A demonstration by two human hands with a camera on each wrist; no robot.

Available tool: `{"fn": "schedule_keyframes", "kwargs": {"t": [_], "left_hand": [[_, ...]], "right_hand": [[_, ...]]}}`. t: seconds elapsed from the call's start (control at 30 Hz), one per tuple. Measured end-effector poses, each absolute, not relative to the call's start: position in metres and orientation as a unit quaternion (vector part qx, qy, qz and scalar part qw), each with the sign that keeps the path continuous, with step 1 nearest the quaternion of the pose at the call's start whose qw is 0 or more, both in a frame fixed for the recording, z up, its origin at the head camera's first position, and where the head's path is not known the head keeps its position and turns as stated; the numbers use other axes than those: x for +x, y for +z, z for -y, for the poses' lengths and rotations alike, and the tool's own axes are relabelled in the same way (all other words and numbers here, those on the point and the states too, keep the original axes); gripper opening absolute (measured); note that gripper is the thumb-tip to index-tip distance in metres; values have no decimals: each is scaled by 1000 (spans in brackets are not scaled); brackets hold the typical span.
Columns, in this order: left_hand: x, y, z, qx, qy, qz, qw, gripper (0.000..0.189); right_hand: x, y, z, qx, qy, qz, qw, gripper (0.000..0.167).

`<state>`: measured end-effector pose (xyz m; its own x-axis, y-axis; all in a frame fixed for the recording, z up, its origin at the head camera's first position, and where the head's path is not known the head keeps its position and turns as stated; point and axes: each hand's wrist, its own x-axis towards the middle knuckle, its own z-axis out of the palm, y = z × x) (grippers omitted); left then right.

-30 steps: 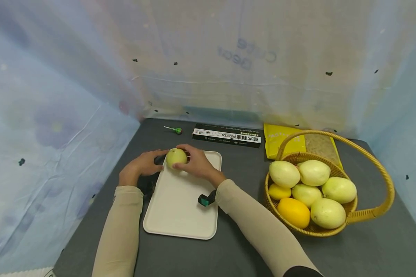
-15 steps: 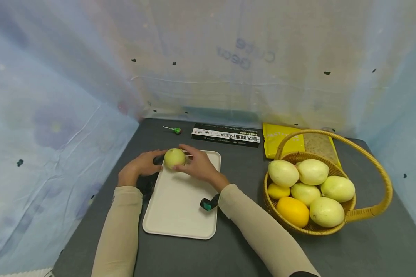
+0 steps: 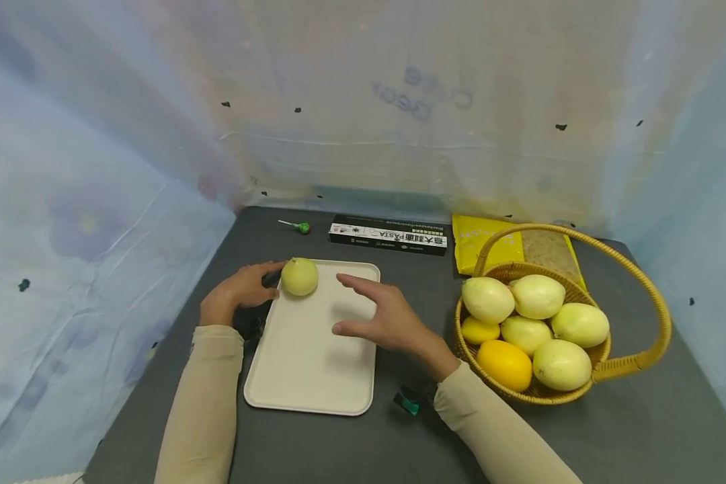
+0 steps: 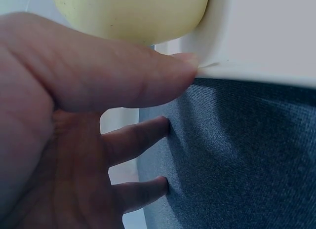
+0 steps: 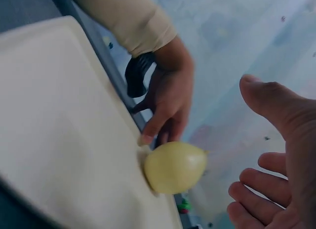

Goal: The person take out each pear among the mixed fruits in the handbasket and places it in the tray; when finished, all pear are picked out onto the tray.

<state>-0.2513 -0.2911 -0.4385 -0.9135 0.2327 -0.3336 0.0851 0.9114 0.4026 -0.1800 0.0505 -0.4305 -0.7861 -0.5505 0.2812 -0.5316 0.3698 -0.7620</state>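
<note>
A pale yellow-green, pear-like fruit [image 3: 299,277] with a small pointed end sits at the far left corner of a white rectangular tray [image 3: 314,376]. Beside that corner is my left hand [image 3: 238,289]. In the left wrist view its thumb [image 4: 148,81] touches the tray's rim, just below the fruit, while two other fingers reach straight down to the dark tabletop [image 4: 237,150]. My right hand [image 3: 393,319] hovers over the tray's right side, thumb and fingers spread apart, holding nothing. The right wrist view shows it [image 5: 276,160] well apart from the fruit.
A wicker basket [image 3: 601,368] with a tall handle stands on the right, full of pale and yellow fruit. Behind it lies a yellow pasta bag [image 3: 487,245]. A black pasta box [image 3: 388,235] and a green lollipop [image 3: 304,228] lie at the back.
My right hand has let go of the fruit and moved right and toward me, its fingers spread. The fruit stays on the tray's corner, and my left hand keeps its place at the rim.
</note>
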Motion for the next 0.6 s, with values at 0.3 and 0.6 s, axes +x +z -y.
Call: {"fn": "schedule_keyframes", "kwargs": {"t": [0.3,0.6], "left_hand": [[-250,-436,294,83,200,-958,190,76],[-252,-439,293,91,200,-957,191,76]], "right_hand": [[-140,-412,-111,-338,-461,-820,-21,89],[-107,-399,-186,-282,-461,-840,-49,87]]}}
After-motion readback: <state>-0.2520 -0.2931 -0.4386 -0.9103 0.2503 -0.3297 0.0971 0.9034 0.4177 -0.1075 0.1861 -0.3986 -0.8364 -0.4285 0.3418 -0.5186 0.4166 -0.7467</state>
